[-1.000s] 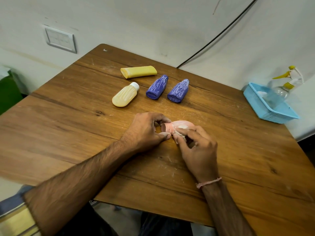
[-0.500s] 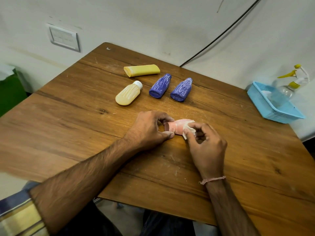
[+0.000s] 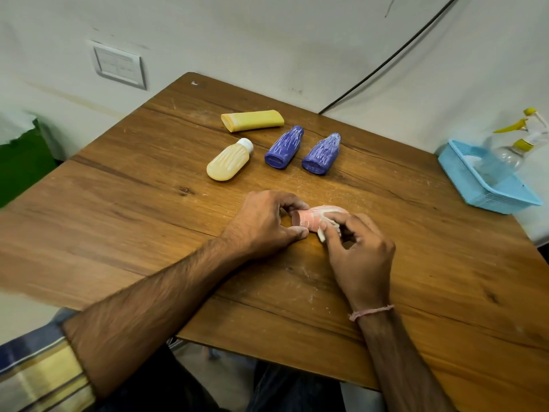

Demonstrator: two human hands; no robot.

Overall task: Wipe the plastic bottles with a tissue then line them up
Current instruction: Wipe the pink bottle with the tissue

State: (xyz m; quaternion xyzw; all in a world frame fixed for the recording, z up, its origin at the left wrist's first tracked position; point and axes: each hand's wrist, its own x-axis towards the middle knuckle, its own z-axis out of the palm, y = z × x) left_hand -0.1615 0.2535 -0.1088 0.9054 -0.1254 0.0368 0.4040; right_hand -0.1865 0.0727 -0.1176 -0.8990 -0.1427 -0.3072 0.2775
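Grips meet on the small pink ribbed plastic bottle [image 3: 309,217], which lies on its side on the brown wooden worktop [image 3: 148,203], long axis running left to right between them. My left grip [image 3: 267,224] pinches the bottle's flat left end between thumb and curled fingers. My right grip [image 3: 359,257] is curled over its right half and presses a crumpled white tissue [image 3: 323,233] against the near flank. The right one is nearer the rounded end, so I judge the next stroke should run along the axis, away from the left pinch, which must stop the bottle rolling.

Pale crumbs and smears mark the wood just near of the pink bottle. Beyond it and slightly left lies a cream ribbed plastic bottle with a white cap [image 3: 227,165]. Straight beyond are a blue ribbed plastic bottle [image 3: 283,147] and its blue twin [image 3: 320,154], and farther still a flat yellow plastic tube [image 3: 252,121]. None of them is in a line yet. Well to the pink bottle's right sits a pale blue mesh basket [image 3: 490,185], with a clear spray bottle [image 3: 511,150] behind.
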